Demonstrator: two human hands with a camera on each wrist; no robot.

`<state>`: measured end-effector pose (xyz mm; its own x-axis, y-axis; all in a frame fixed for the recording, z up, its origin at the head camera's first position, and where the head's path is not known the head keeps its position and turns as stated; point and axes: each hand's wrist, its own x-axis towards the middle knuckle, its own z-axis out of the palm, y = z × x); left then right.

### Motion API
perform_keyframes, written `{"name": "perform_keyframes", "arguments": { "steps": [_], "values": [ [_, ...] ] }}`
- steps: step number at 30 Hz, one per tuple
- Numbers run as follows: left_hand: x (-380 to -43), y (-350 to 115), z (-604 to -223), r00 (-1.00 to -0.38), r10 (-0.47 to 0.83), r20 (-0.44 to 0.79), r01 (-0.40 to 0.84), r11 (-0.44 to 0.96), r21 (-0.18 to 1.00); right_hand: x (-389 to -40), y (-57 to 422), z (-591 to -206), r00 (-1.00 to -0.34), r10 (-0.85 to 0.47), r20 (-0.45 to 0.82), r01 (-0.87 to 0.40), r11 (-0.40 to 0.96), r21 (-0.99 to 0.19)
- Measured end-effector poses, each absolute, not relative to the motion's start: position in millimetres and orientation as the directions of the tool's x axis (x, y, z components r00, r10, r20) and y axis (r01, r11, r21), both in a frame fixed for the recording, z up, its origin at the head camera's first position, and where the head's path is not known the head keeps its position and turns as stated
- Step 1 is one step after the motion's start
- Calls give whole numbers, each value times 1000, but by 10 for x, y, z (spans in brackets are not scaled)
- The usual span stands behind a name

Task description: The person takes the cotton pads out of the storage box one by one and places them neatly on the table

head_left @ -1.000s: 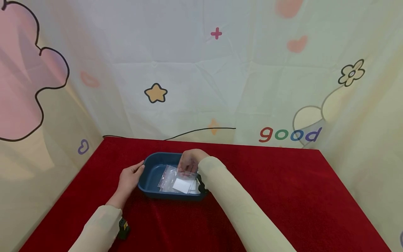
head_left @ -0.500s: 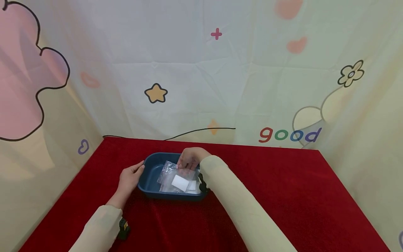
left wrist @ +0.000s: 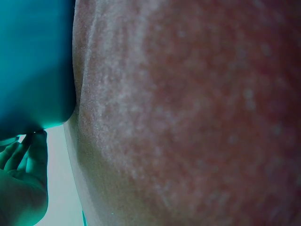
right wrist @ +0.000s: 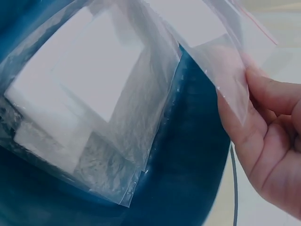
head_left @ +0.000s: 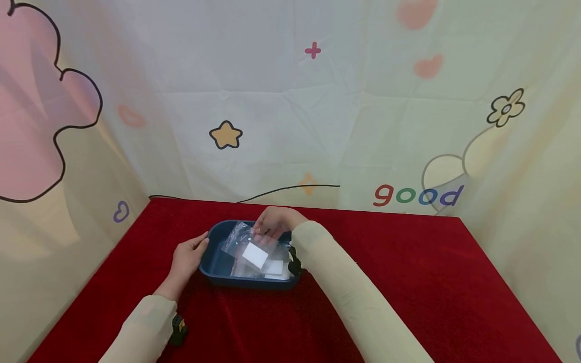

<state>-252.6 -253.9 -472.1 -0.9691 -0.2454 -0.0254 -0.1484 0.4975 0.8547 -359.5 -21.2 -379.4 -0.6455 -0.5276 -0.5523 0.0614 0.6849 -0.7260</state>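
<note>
A blue plastic basin (head_left: 248, 284) stands on the red cloth, a little left of the middle. My left hand (head_left: 185, 259) holds its left end by the rim, thumb and fingers at the edge. Over the basin, my right hand (head_left: 275, 222) pinches a corner of a clear zip-lock bag (head_left: 255, 255) that has a white card inside. In the right wrist view the lifted bag (right wrist: 195, 21) hangs tilted from thumb and fingers (right wrist: 273, 92). Several similar bags (right wrist: 101, 80) with white cards lie overlapping on the basin's floor below.
Red velvety cloth (head_left: 399, 282) covers the table around the basin. A pale printed curtain (head_left: 277, 111) hangs behind and along both sides. A dark wrist device (head_left: 178, 330) sits by the left sleeve, and another (head_left: 294, 261) is at the right wrist.
The right hand has risen slightly toward the back of the basin, drawing one bag up and away from the others. The left hand and the basin have stayed put.
</note>
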Motion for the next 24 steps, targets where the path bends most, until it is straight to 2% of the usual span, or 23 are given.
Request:
{"name": "perform_keyframes", "arguments": {
  "steps": [24],
  "values": [
    [-2518,-2530,-4704,-970,-240,-29,-150,503,851,-3586,-73,-3629,-691,-539,-482,93,595,-798]
  ]
}}
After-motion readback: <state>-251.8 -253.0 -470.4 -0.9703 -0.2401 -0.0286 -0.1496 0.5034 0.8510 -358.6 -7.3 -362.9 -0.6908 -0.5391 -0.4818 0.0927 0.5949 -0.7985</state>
